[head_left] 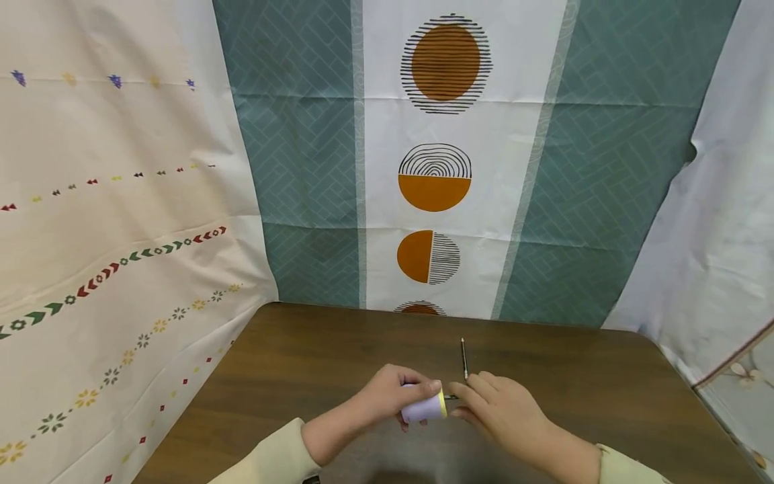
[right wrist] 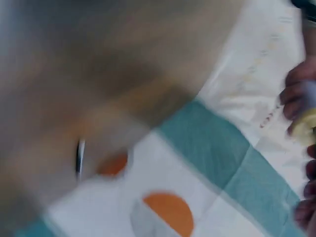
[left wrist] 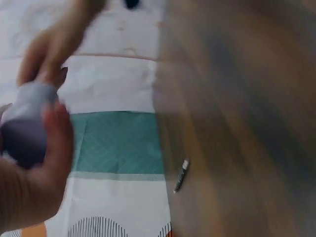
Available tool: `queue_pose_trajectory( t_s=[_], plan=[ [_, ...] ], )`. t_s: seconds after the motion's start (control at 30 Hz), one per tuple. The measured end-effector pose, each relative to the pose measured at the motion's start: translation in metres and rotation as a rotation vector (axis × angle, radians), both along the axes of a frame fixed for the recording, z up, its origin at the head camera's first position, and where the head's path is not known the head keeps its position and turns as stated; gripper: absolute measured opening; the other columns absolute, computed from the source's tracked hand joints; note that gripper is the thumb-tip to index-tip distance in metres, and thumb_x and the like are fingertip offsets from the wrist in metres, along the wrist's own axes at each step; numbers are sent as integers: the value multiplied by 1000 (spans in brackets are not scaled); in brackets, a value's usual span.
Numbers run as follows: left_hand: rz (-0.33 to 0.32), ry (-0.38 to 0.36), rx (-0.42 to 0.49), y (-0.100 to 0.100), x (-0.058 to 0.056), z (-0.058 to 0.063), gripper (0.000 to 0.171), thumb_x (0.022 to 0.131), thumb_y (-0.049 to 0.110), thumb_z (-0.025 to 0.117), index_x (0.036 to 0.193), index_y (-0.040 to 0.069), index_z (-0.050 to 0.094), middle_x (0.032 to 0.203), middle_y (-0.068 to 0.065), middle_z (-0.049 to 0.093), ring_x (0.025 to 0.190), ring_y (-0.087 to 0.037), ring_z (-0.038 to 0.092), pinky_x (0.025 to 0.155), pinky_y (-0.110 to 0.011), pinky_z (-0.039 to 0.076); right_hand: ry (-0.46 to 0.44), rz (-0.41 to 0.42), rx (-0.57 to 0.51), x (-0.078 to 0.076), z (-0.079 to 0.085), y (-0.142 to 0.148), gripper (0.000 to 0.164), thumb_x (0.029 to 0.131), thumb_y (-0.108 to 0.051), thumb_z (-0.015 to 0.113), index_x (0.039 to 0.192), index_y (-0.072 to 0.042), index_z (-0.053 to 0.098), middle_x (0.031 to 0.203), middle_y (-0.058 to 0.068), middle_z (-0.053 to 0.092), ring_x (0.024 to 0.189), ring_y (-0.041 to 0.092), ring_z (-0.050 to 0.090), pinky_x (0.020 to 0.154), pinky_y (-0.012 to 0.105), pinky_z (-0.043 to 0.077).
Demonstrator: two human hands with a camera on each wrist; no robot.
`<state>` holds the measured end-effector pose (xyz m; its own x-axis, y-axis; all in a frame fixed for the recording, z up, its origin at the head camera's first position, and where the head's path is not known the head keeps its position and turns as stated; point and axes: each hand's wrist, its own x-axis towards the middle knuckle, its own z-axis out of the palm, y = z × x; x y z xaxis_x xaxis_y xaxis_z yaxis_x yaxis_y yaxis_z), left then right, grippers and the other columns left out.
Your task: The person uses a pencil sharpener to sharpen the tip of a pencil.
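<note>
A small lavender cylinder (head_left: 423, 409) with a yellow end lies tilted sideways in my left hand (head_left: 396, 392), thumb along its top and fingers underneath. Its yellow end (right wrist: 305, 127) faces my right hand (head_left: 504, 410), which is close beside it. Between the two, a short stretch of a dark pencil (head_left: 451, 397) shows at the yellow end, pinched by my right fingers. The rest of that pencil is hidden by the hand and the cylinder. Both wrist views are blurred; the left one shows the cylinder (left wrist: 32, 111) between thumb and palm.
Another dark pencil (head_left: 464, 357) lies on the brown wooden table (head_left: 338, 336), just beyond my right hand, its light tip toward the back. Patterned cloth (head_left: 302, 168) hangs behind the table, with white cloth at the left (head_left: 121, 235) and right.
</note>
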<state>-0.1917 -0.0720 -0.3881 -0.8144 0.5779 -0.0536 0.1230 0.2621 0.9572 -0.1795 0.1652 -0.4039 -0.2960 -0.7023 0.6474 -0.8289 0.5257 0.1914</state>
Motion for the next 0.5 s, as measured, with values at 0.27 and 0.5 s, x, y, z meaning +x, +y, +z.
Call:
queue_pose_trajectory(
  t_s=[0.27, 0.5],
  plan=[
    [-119, -537, 91, -2, 5, 6, 51, 103, 44, 57, 108, -4, 71, 76, 0, 71, 57, -1, 63, 45, -14, 46, 480, 133, 88, -6, 4, 2, 32, 111, -23, 42, 92, -12, 66, 75, -7, 54, 61, 5, 44, 50, 13, 39],
    [2, -226, 56, 3, 15, 5, 43, 98, 37, 67, 107, -5, 75, 75, -3, 71, 56, -6, 61, 42, -18, 44, 382, 188, 13, -4, 4, -4, 34, 111, -19, 41, 86, -10, 62, 69, -8, 51, 54, 1, 41, 47, 8, 32]
  ],
)
